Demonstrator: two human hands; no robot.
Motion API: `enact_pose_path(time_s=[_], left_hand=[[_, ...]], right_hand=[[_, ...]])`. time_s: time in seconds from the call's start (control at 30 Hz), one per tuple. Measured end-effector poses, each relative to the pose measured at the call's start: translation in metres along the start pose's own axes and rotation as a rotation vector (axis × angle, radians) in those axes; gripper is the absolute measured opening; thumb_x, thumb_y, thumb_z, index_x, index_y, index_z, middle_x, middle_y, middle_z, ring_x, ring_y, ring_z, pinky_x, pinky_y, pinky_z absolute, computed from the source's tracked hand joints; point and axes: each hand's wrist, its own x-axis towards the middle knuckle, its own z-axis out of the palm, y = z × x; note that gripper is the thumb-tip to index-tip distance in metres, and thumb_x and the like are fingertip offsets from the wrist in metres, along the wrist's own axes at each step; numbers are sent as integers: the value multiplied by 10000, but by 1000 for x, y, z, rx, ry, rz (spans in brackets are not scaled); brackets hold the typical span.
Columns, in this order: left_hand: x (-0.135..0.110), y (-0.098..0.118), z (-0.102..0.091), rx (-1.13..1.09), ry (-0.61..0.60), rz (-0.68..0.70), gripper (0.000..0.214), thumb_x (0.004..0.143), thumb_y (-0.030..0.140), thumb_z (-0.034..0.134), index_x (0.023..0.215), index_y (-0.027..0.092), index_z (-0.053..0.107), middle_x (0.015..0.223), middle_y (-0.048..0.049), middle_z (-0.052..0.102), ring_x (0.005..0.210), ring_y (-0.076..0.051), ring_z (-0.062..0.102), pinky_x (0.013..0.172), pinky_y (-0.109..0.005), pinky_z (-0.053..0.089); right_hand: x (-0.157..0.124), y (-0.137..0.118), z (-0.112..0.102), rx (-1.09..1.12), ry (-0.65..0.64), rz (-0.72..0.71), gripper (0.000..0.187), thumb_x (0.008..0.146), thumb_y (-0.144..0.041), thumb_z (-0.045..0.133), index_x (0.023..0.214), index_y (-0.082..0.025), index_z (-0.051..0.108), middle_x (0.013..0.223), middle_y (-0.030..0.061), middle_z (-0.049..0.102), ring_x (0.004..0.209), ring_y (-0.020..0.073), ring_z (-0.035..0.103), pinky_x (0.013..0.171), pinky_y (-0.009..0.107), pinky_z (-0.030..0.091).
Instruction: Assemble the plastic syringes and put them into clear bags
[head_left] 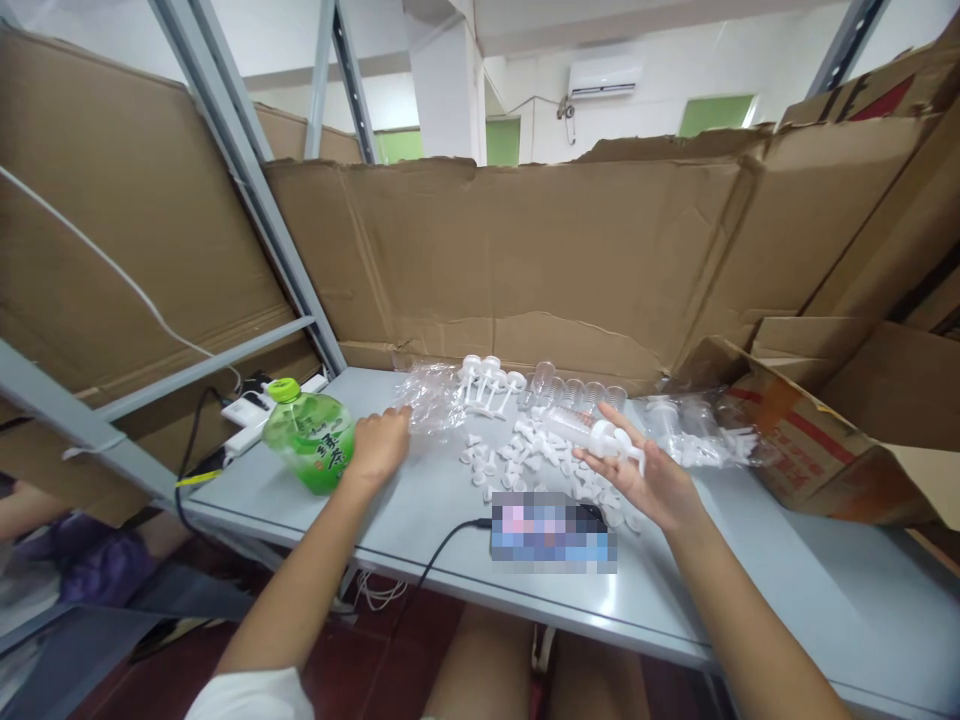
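My right hand holds a large clear plastic syringe with a white plunger, tilted above the table. Its barrel points left and the white flange end lies against my fingers. My left hand is closed between a green tea bottle and a crumpled clear plastic bag. Its fingertips meet the bag's edge; what they hold, if anything, is hidden. Below the syringe spreads a pile of small white plastic parts. Behind it lie several white plungers and a row of clear barrels.
A blurred-out phone with a black cable lies near the table's front edge. To the right are a bag of white parts and an open cardboard box. A power strip sits at left. Cardboard sheets wall the back.
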Motion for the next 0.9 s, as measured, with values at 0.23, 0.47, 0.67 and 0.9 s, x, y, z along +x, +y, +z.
enact_pose_path(time_s=[0.23,0.47,0.67,0.9], left_hand=[[-13,-8,43,-38,-92,47,366,780,280,510,1142,223,513,1048,-112,628,953,-249,605,779,-320,437],[-12,-5,51,-19,-17,58,196,798,268,492,907,175,626,937,-125,646,932,-265,595,829,-369,399],[-18,-3,47,-60,67,99,249,827,239,427,924,161,643,1025,-134,625,990,-275,564,874,-388,384],[-22,-5,46,-257,35,390,279,808,303,498,1046,207,610,1193,-76,580,1116,-237,508,962,-348,346]], right_hand=[[1,9,4,-11,-44,67,617,626,-480,694,1178,-241,556,1327,62,483,995,283,616,1008,482,335],[1,10,0,-36,-90,67,628,655,-500,666,1212,-247,524,1304,75,504,1003,279,612,977,463,368],[0,9,1,-86,-138,66,624,686,-505,637,1236,-246,497,1179,77,594,1039,298,588,988,486,343],[1,10,-3,-89,-204,75,603,713,-499,624,1245,-251,484,1218,76,560,1060,299,575,1000,487,337]])
